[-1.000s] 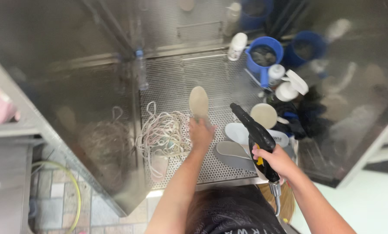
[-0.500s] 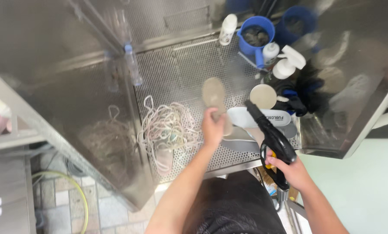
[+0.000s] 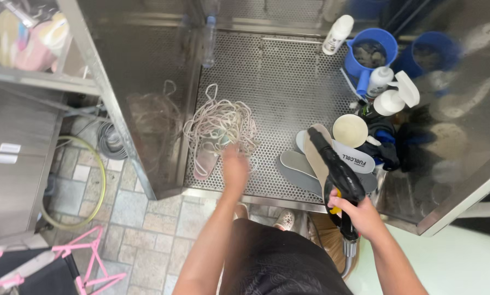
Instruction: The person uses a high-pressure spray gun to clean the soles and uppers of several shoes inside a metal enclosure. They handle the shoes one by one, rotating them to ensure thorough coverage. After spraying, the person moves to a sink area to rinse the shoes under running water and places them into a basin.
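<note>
Right hand (image 3: 359, 217) is clenched round the grip of a black spray gun (image 3: 335, 172), nozzle aimed over the grey insoles (image 3: 305, 166) lying on the perforated steel floor (image 3: 280, 82) of the wash cabinet. Left hand (image 3: 235, 166) (motion-blurred; finger position cannot be determined) is at the near edge of a tangle of pale laces (image 3: 220, 123), beside a pink insole (image 3: 205, 158). Blue jug (image 3: 371, 52) and white bottles stand at rear right.
</note>
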